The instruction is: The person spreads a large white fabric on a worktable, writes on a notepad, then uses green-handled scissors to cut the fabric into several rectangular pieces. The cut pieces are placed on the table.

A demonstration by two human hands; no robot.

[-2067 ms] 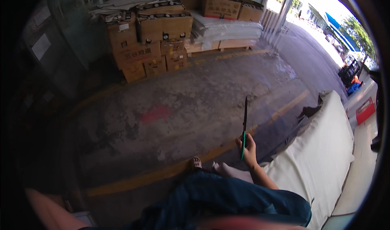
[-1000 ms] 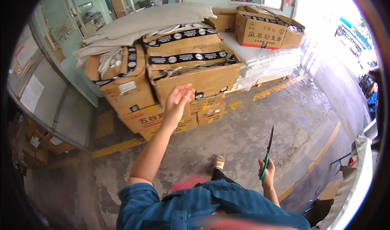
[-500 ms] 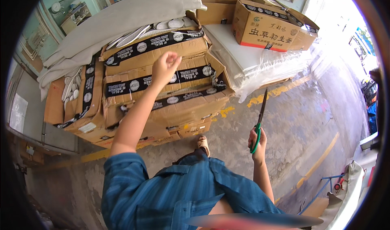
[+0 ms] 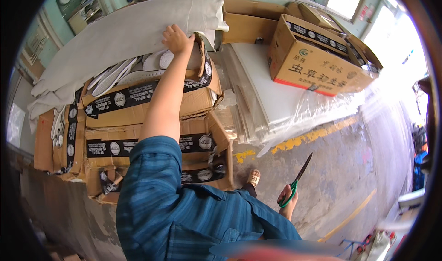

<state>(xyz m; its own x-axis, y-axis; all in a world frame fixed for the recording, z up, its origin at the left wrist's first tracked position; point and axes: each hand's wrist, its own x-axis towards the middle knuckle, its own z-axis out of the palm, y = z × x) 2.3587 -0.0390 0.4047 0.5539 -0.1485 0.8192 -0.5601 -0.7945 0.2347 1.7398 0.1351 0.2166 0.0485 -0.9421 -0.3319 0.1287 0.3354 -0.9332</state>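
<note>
My left hand (image 4: 178, 39) reaches far forward, its fingers spread over the edge of a large whitish sheet (image 4: 124, 28). The fingertips seem to rest on the sheet, with nothing gripped in them. That sheet drapes over an open cardboard box (image 4: 152, 108) with black tape, in which pale shoe soles (image 4: 113, 76) lie piled. In my right hand (image 4: 288, 206), held low at my side, is a pair of scissors (image 4: 301, 171) with green handles. The blades look closed together and point up and forward, away from the boxes.
Closer to me stands another open carton (image 4: 124, 134) with taped flaps. On the left, a carton (image 4: 43, 136) holds more soles. Plastic-wrapped white sheets (image 4: 258, 86) are stacked at right, bearing a printed cardboard box (image 4: 317, 63). Yellow lines mark the concrete floor (image 4: 322, 201).
My left hand has moved forward from above the near carton to the whitish sheet's edge, its fingers opening out. My view has shifted toward the boxes. The scissors stay in my right hand.
</note>
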